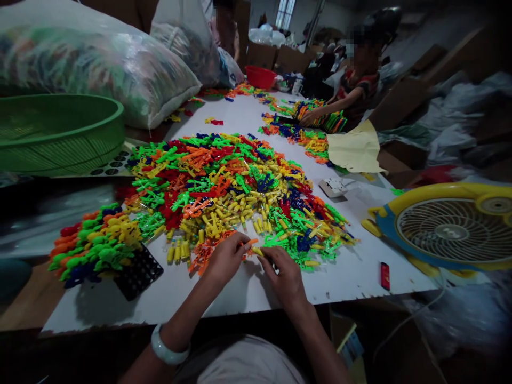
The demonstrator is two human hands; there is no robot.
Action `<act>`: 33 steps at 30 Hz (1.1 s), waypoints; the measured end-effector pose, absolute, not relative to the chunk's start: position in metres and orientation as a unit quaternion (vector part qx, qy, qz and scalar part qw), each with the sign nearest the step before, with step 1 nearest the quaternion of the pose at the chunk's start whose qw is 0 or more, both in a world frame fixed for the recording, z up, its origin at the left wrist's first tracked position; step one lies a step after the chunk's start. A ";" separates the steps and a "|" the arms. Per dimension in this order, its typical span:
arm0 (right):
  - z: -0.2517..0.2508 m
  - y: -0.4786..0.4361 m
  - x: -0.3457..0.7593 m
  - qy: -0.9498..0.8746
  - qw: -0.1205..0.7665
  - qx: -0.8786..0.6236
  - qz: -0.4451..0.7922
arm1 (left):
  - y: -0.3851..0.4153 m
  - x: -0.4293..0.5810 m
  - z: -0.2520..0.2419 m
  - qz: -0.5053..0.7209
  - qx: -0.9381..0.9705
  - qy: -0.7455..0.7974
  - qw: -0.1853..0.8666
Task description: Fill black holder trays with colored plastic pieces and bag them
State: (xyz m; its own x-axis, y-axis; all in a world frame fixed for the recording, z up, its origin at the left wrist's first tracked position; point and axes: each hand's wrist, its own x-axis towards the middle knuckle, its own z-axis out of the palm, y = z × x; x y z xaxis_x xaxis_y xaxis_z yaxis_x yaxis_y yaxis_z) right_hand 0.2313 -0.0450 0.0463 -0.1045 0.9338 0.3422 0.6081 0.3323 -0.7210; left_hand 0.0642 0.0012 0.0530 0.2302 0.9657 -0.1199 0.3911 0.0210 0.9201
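My left hand and my right hand meet at the near edge of a big heap of small plastic toy parts in green, orange, red, yellow and blue. The left fingers pinch an orange piece. The right fingers pinch a small yellow piece against it. Both hands rest on the white table. A pale bangle circles my left wrist.
A black tray bearing assembled coloured pieces sits at the left. A green basket and full plastic bags stand behind. A yellow-blue fan, a red lighter and yellow paper lie right. Another person works at the far end.
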 end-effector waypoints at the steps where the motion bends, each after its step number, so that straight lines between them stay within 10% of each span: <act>1: 0.048 -0.045 0.231 -0.718 0.393 -0.540 0.195 | 0.000 0.065 0.054 0.307 0.637 0.536 0.461; 15: 0.039 -0.021 0.261 -0.625 0.327 -0.528 0.473 | -0.019 0.059 0.058 0.241 0.706 0.512 0.427; 23: 0.064 0.002 0.333 -0.635 0.367 -0.680 0.006 | -0.014 0.036 0.066 0.199 0.748 0.620 0.130; 33: 0.025 0.061 0.179 -0.742 0.182 -0.642 0.066 | 0.022 0.074 0.069 0.067 0.743 0.659 0.094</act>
State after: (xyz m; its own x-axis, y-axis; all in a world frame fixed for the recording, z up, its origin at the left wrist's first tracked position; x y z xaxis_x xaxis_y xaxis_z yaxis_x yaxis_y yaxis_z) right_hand 0.1793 0.0611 0.0247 -0.1085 0.9767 0.1854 0.9284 0.1662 -0.3322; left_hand 0.0735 0.0222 0.0690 0.1213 0.9923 -0.0232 0.9671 -0.1129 0.2281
